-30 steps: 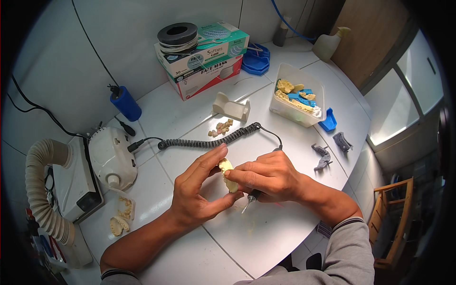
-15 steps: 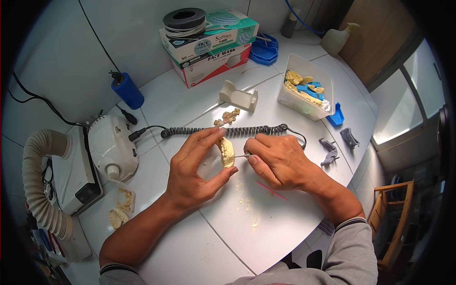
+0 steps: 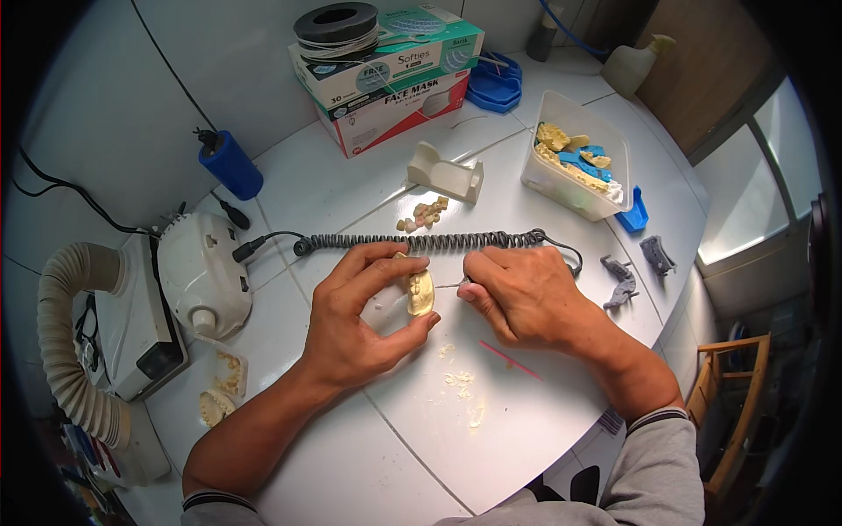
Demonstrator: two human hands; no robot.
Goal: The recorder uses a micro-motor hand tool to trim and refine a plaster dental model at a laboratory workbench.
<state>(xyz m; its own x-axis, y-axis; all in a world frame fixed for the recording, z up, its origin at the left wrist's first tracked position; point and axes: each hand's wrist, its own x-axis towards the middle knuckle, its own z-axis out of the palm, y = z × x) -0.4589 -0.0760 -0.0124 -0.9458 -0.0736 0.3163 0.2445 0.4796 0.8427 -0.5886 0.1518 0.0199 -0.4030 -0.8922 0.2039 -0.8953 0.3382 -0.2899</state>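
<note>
My left hand point(image 3: 346, 320) holds a pale yellow plaster dental cast point(image 3: 422, 294) between thumb and fingertips, its row of teeth facing left. My right hand point(image 3: 535, 298) is closed around a rotary handpiece, whose body is mostly hidden by the fingers. From that grip a thin metal bur point(image 3: 449, 286) points left at the cast's right side; whether its tip touches, I cannot tell. A black coiled cord point(image 3: 412, 241) runs behind both hands. Below them, pale yellow shavings point(image 3: 460, 383) lie on the white tiled table point(image 3: 395, 465).
Left stand a white motor unit point(image 3: 206, 272) and a ribbed hose point(image 3: 66, 351). Loose artificial teeth point(image 3: 425, 214) and a cream stand point(image 3: 445, 175) sit behind my hands. A plastic tub point(image 3: 570, 188) of cast pieces, grey printed parts point(image 3: 621, 282) and a pink stick point(image 3: 510, 359) are rightward.
The cast has turned slightly in my left hand, whose fingers now reach further over its top. The bur has drawn back a little to the right. More shavings show on the table.
</note>
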